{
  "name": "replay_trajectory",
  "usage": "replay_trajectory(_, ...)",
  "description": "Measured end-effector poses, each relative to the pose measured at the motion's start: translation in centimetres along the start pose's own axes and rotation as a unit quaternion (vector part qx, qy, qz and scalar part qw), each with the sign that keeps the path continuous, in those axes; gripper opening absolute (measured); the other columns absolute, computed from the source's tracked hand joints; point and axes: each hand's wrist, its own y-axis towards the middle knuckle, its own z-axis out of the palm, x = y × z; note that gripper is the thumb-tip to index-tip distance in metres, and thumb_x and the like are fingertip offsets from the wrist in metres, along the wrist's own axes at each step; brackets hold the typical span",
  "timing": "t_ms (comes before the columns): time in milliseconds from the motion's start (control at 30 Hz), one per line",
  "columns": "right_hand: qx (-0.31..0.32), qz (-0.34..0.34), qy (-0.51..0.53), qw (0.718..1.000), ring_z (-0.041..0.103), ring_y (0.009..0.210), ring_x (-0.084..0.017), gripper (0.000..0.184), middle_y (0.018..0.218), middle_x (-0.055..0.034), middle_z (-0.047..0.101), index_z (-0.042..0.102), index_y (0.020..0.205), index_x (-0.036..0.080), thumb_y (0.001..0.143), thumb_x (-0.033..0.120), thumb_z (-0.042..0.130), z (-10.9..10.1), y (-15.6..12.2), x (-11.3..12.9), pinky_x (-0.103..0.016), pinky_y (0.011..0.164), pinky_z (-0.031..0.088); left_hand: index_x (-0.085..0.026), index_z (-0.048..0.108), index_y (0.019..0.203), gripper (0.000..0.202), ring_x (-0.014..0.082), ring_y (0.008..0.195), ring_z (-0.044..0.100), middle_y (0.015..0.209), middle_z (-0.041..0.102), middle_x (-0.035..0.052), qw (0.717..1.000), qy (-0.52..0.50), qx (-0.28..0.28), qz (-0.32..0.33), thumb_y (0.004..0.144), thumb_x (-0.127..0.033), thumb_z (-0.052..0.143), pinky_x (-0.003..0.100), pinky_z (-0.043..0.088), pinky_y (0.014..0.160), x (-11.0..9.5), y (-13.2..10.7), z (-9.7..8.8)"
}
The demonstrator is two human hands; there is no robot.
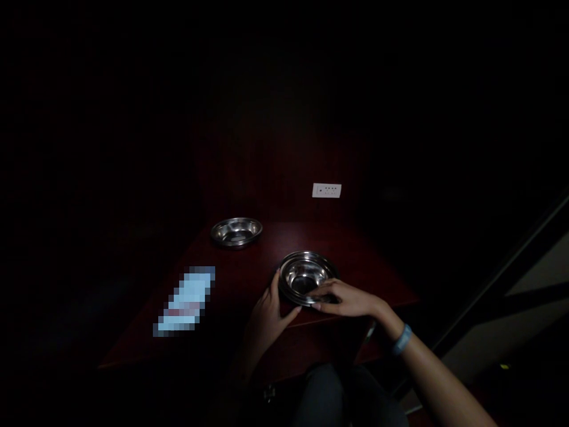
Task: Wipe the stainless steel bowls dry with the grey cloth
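Note:
Near the front edge of the table sits a shiny steel bowl [304, 283] with a wide rim. It shows more than one ring, and I cannot tell whether a second bowl is nested in it. My left hand [269, 314] cups its left side, with the thumb at the near rim and the fingers along the outside. Over the near right rim lies my right hand [340, 296], its fingers reaching inside and its thumb outside, pinching the edge. A blue band circles the right wrist. Farther back on the left stands another steel bowl [237, 232].
The dark red wooden table [267, 261] has a back panel carrying a white power socket [326, 190]. A flat, blurred-out bright object [184, 301] lies on the left side. My knees are below the table's front edge. Surroundings are very dark.

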Motion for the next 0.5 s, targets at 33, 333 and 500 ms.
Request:
replay_trajectory(33,-0.011,-0.003,0.007,1.000,0.066,0.117,-0.024,0.037,0.120,-0.0030,0.075,0.073,0.121,0.025,0.096,0.047,0.057,0.3,0.0,-0.1,-0.040,0.109,0.046,-0.017,0.018,0.160,0.097,0.0322,0.135,0.055,0.152,0.050,0.0214,1.000,0.002,0.003,0.001,0.082,-0.042,0.069,0.044,0.050,0.106,0.0,0.0,0.0)
replay_trajectory(333,-0.395,0.159,-0.033,0.904,0.056,0.129,-0.028,0.044,0.135,-0.0134,0.061,0.064,0.129,0.023,0.095,0.051,0.054,2.2,-0.3,-5.2,-0.050,0.112,0.044,-0.016,0.000,0.162,0.106,0.0330,0.135,0.056,0.151,0.050,0.0224,1.000,0.026,0.012,-0.013,0.084,-0.046,0.066,0.042,0.051,0.103,-0.2,-0.2,-0.1)
replay_trajectory(500,-0.338,0.204,0.137,0.909,0.071,0.098,-0.024,0.055,0.114,-0.0106,0.072,0.050,0.140,0.025,0.094,0.055,0.055,3.4,-1.0,-5.6,-0.039,0.089,0.058,-0.017,-0.005,0.162,0.106,0.0325,0.136,0.055,0.153,0.049,0.0216,0.999,0.039,0.015,-0.003,0.087,-0.044,0.064,0.042,0.050,0.104,-0.1,-0.2,0.0)
